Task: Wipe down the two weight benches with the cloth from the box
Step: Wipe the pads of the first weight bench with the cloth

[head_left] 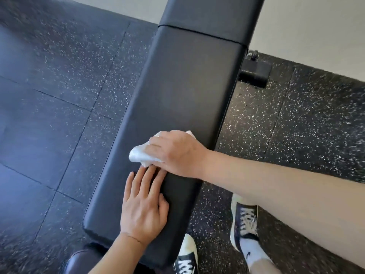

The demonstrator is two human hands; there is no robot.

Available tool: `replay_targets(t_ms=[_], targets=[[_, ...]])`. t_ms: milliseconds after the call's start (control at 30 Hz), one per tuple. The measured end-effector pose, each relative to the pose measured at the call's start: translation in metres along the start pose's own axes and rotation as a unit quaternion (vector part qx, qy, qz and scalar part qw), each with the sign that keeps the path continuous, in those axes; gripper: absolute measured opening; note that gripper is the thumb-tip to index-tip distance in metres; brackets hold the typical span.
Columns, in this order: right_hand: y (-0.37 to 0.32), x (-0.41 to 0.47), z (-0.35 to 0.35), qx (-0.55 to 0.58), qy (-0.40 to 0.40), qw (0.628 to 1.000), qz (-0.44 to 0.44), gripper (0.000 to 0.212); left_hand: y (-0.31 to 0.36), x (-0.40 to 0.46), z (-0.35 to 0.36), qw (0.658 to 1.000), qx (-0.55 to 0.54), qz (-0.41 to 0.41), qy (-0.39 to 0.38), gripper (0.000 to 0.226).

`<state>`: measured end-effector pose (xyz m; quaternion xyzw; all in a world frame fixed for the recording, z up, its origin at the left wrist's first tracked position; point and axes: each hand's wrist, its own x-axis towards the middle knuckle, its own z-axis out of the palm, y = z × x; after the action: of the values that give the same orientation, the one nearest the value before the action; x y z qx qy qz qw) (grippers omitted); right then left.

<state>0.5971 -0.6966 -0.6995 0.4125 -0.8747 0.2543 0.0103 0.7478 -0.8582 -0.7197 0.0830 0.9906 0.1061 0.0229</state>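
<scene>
A long black padded weight bench [183, 89] runs from the bottom centre up to the top of the head view. My right hand [175, 153] grips a crumpled white cloth [140, 155] and presses it onto the pad near the bench's near end. My left hand [144, 206] lies flat on the pad just below the cloth, fingers straight and pointing up the bench. Only this one bench is in view; the box is not visible.
Dark speckled rubber floor tiles [59, 107] surround the bench. A black bench foot [254, 73] sticks out at the right near a pale wall [316, 32]. My two sneakers [245, 220] stand right of the bench's near end.
</scene>
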Motion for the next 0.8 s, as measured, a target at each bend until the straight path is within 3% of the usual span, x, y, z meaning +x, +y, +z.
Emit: replay_targets(t_ms=[100,233,333,400,533,667,733,800], targets=[[0.064,0.024,-0.031,-0.041,-0.053,0.998,-0.019,0.026,0.001,0.002,-0.001,1.000,-0.004,0.002,-0.010,0.070],[0.140,0.076,-0.065,-0.089,0.008,0.977,0.194,0.027,-0.002,0.001,0.000,1.000,0.006,0.005,-0.023,0.075],[0.117,0.097,-0.059,-0.092,0.036,0.957,0.273,0.018,-0.003,0.000,0.001,1.000,0.008,0.003,-0.020,0.078],[0.073,0.097,-0.034,-0.074,0.027,0.973,0.217,0.020,-0.002,-0.001,0.002,1.000,0.007,0.001,-0.021,0.077],[-0.027,0.069,0.014,-0.004,-0.117,0.993,-0.006,0.033,-0.001,0.000,0.005,1.000,0.017,-0.006,-0.019,0.063],[-0.010,0.073,0.003,-0.007,-0.111,0.985,-0.131,0.014,0.001,0.002,0.000,0.999,0.001,-0.012,-0.050,0.068],[0.024,0.083,-0.012,-0.056,-0.069,0.988,-0.126,0.010,0.001,0.004,-0.003,0.998,-0.013,-0.008,-0.058,0.071],[0.060,0.099,-0.026,-0.069,-0.037,0.997,-0.026,0.010,-0.002,0.003,-0.005,0.998,-0.026,-0.008,-0.053,0.069]])
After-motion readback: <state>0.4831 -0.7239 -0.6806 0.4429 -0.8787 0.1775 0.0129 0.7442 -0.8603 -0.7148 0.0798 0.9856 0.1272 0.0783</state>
